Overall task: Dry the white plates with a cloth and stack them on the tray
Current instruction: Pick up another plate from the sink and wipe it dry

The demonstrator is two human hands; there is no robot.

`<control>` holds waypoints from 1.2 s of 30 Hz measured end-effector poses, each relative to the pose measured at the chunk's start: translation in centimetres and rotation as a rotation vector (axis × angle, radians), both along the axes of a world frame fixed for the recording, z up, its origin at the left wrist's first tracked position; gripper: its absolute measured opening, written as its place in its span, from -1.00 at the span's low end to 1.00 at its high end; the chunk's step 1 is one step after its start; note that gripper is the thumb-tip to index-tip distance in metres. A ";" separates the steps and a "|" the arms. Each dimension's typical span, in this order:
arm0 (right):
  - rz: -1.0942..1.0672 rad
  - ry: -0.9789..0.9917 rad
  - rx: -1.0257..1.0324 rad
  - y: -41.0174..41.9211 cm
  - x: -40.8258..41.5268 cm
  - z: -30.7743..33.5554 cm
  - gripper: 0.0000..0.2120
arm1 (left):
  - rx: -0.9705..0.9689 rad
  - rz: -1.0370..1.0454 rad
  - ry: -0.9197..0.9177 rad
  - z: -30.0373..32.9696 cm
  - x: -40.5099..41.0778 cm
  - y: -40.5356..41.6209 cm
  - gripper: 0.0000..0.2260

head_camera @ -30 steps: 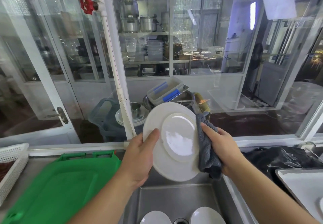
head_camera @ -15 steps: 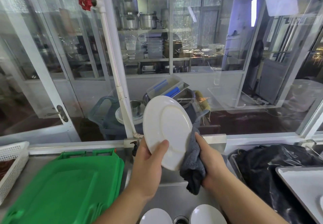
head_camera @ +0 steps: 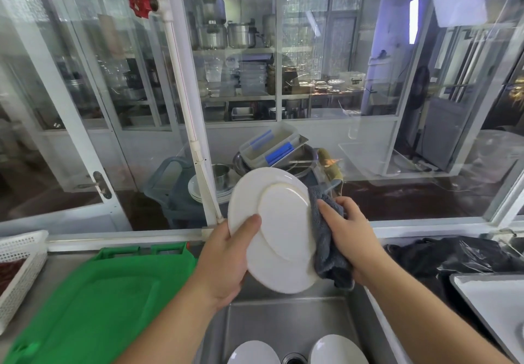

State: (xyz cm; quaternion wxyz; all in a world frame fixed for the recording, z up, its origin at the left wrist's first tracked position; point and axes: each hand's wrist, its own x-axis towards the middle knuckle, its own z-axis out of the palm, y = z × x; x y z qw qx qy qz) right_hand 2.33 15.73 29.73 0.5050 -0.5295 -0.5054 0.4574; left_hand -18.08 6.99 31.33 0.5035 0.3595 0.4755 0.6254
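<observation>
Plate (head_camera: 279, 233): white, underside up, tilted over sink (head_camera: 286, 324); left hand (head_camera: 226, 261) grips its rim, right hand (head_camera: 350, 236) clutches grey cloth (head_camera: 326, 250) against its edge.

Green tray (head_camera: 93, 301) lies bare; two plates (head_camera: 253, 353) crowd the sink (head_camera: 283, 318) floor.
</observation>
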 end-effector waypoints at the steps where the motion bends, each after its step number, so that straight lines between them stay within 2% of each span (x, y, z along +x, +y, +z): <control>1: -0.026 -0.050 0.010 -0.2 -0.3 -0.4 -0.83 | 0.004 0.024 0.007 -0.4 0.4 0.2 -0.84; 5: -0.045 -0.225 0.047 -1.7 -1.5 -1.4 -0.84 | 0.026 0.117 0.027 -1.5 1.1 1.1 -0.65; 8: -0.031 -0.422 0.168 -3.4 -2.1 -1.8 -0.86 | 0.028 0.193 0.051 -1.9 1.3 1.7 -0.56; 10: -0.012 -0.522 0.284 -4.8 -2.8 -1.7 -0.83 | 0.023 0.219 0.079 -2.1 1.4 2.0 -0.59; 14: 0.125 -0.614 0.484 -5.8 -3.6 0.2 -0.73 | 0.060 0.142 0.261 -2.5 1.7 1.3 -0.69; 17: 0.183 -0.658 0.597 -4.4 -3.0 2.5 -0.72 | 0.078 0.027 0.278 -3.3 1.6 0.5 -0.65; 20: 0.144 -0.724 0.660 -2.5 -2.2 3.6 -0.67 | 0.129 0.000 0.319 -3.3 1.6 -0.1 -0.71; 27: -0.017 -0.747 0.575 -1.3 -1.4 2.4 -0.74 | 0.179 0.140 0.193 -2.4 0.9 0.0 -0.67; 33: 0.151 -0.639 0.620 -4.5 -1.9 0.6 -0.77 | 0.165 0.181 0.181 -2.3 0.5 0.7 -0.68; 36: 0.212 -0.544 0.656 -5.3 -2.5 1.1 -0.81 | 0.163 0.138 0.205 -2.3 1.0 0.8 -0.69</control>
